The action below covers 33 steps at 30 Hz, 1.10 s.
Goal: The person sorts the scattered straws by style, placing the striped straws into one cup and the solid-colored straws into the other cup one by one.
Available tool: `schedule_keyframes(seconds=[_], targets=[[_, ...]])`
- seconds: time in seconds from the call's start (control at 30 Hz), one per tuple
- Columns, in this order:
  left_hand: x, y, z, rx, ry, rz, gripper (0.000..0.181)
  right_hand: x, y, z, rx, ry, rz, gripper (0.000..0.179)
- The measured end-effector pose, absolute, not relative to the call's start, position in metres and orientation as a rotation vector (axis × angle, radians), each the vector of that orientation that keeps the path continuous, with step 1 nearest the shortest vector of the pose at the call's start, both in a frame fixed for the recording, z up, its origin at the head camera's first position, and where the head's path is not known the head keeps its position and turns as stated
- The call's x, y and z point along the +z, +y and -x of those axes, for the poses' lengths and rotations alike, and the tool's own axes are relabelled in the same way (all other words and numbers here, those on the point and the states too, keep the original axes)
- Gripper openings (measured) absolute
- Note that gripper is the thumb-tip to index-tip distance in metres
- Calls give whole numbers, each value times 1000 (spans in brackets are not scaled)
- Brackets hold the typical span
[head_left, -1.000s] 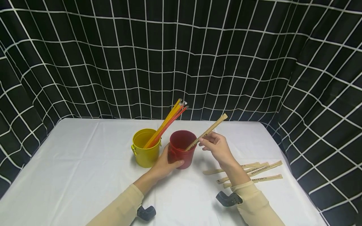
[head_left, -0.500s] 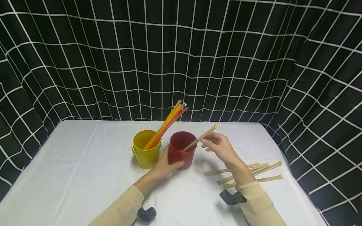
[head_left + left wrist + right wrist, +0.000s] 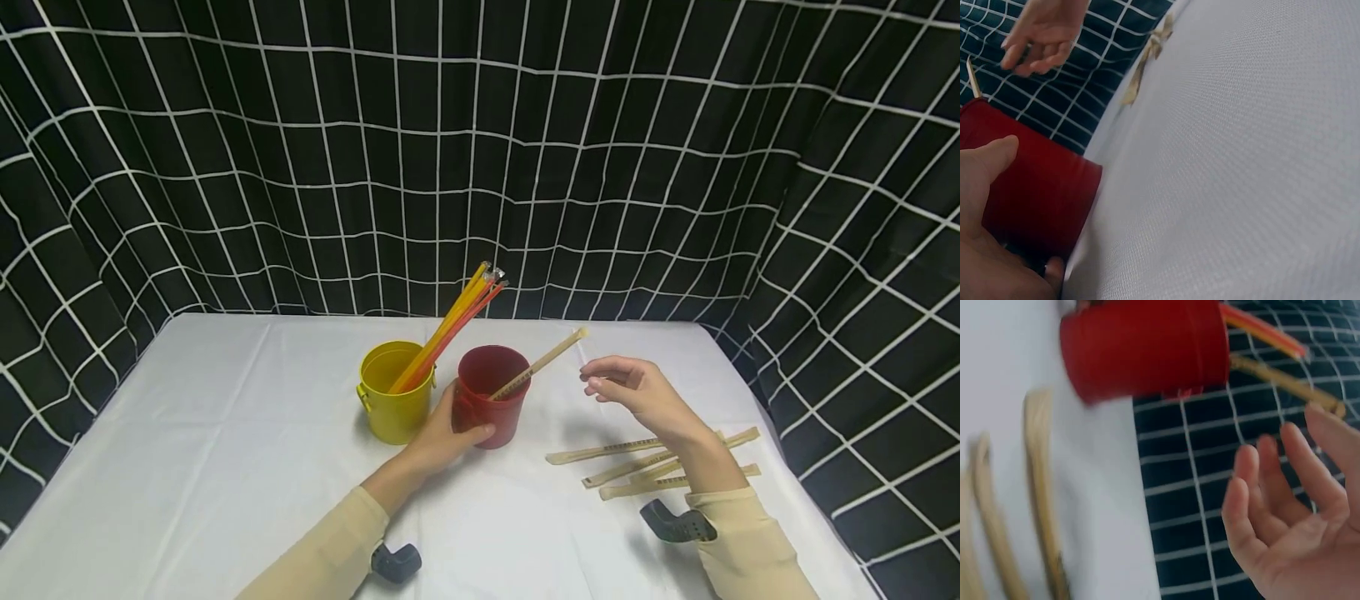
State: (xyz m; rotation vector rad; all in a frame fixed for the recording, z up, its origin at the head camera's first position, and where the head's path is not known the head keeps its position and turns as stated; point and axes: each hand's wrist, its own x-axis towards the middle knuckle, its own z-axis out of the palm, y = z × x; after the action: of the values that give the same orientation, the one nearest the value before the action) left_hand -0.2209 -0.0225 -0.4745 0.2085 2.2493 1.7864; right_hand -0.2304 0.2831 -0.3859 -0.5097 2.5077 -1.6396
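My left hand [image 3: 438,437] grips the side of a red bucket [image 3: 504,421] on the table; in the left wrist view its thumb lies across the red wall. One paper-wrapped straw [image 3: 543,362] leans inside that bucket, its upper end sticking out to the right. To the right of it, my right hand [image 3: 645,396] hovers in the air with loosely bent fingers and nothing in them. Below that hand lie several more wrapped straws [image 3: 600,451] on the table, partly hidden by the forearm. The right wrist view shows the right palm [image 3: 1297,544] apart from the straw.
Left of the red bucket stands a yellow bucket [image 3: 393,417] holding several long yellow and orange sticks [image 3: 450,325] that lean right over the red rim. A white cloth [image 3: 247,450] covers the table. Behind it hangs a black curtain [image 3: 420,167] with a white grid.
The right hand lowered the wrapped straw into the red bucket, let it go, and moved off to the right. The left hand has kept its grip on the bucket.
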Motion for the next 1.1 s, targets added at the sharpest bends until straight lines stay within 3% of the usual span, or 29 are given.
schedule_keyframes(seconds=[0.27,1.1], targets=[[-473,-23,219,1806,2239,-217,93,-397,315,225,-1413,2555,583,32],[-473,-23,222,1768,2261,-191,93,-424,351,232,-1175,2507,676,35]])
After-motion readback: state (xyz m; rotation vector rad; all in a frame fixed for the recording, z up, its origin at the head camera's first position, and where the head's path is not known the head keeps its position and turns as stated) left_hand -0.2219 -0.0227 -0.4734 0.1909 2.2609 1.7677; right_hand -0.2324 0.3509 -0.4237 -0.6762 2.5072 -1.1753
